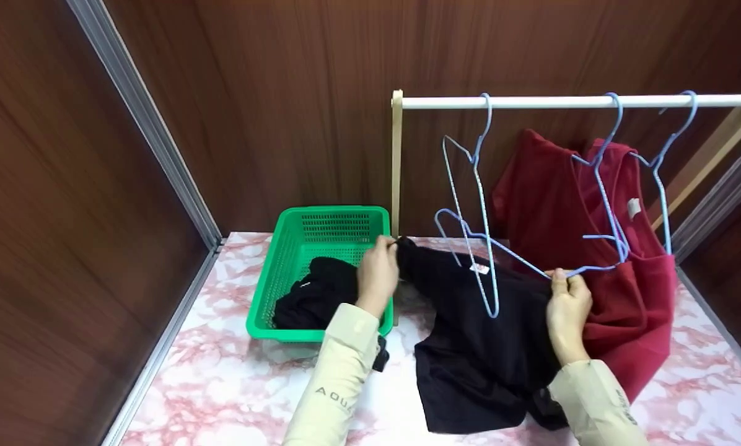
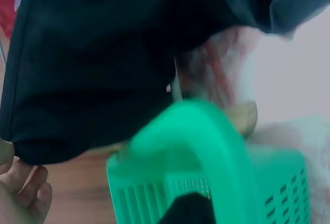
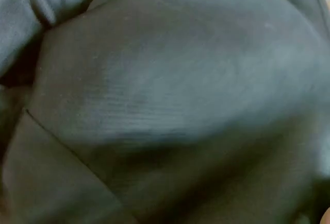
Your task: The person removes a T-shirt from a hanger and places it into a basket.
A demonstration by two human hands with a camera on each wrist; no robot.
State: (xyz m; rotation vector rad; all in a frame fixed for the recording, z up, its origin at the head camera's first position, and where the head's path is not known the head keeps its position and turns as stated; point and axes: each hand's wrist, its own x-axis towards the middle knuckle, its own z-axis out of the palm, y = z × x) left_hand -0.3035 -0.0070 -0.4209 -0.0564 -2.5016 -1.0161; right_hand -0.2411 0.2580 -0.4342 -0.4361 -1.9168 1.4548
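A black garment (image 1: 476, 322) with a small white label at its top edge stretches between my hands, its lower part hanging over the marbled tabletop. My left hand (image 1: 378, 272) pinches its left upper corner, beside the basket's right rim; the left wrist view shows the fingertips (image 2: 32, 188) at the cloth's edge. My right hand (image 1: 569, 310) grips the other end, the thumb pressing a blue wire hanger (image 1: 513, 251) against the cloth. This hanger's hook points left. Black cloth fills most of the right wrist view.
A green basket (image 1: 258, 310) with another black garment (image 1: 321, 294) inside stands at left. Behind my right hand, a white rail (image 1: 550, 103) on wooden posts carries several blue hangers; an unloaded one (image 1: 479, 186) hangs before the black cloth, and a red sleeveless garment (image 1: 643, 297) hangs at right.
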